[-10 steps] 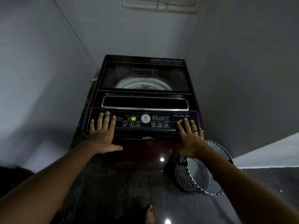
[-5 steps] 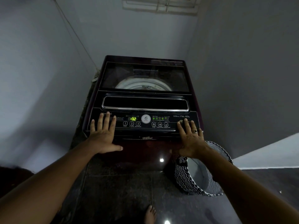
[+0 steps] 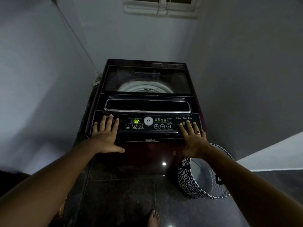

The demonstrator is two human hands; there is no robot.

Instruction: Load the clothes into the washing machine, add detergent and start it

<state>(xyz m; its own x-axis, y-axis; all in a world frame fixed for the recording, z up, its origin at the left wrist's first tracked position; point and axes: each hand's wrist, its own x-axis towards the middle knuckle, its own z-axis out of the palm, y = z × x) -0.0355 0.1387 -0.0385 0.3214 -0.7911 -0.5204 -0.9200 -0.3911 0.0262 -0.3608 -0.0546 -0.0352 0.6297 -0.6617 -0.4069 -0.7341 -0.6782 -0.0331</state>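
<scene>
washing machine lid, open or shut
Shut: the lid lies flat, with the drum seen through its glass.

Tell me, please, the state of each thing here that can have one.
washing machine lid: closed.
display: lit, shows 32.
laundry basket: on the floor, no clothes visible inside.
left hand: rests flat on the panel, left end.
right hand: rests flat on the panel, right end.

The washing machine (image 3: 144, 97) looked like glossy plastic, and its dark maroon front was shiny enough to throw back a light spot. The lid (image 3: 146, 76) was smooth tinted glass, with chrome-looking trim (image 3: 147, 111) round the handle recess. The control panel (image 3: 177, 122) was slick black. The floor (image 3: 123, 194) was polished speckled stone, the basket (image 3: 185, 181) soft cloth, the walls (image 3: 41, 79) matt paint.
</scene>
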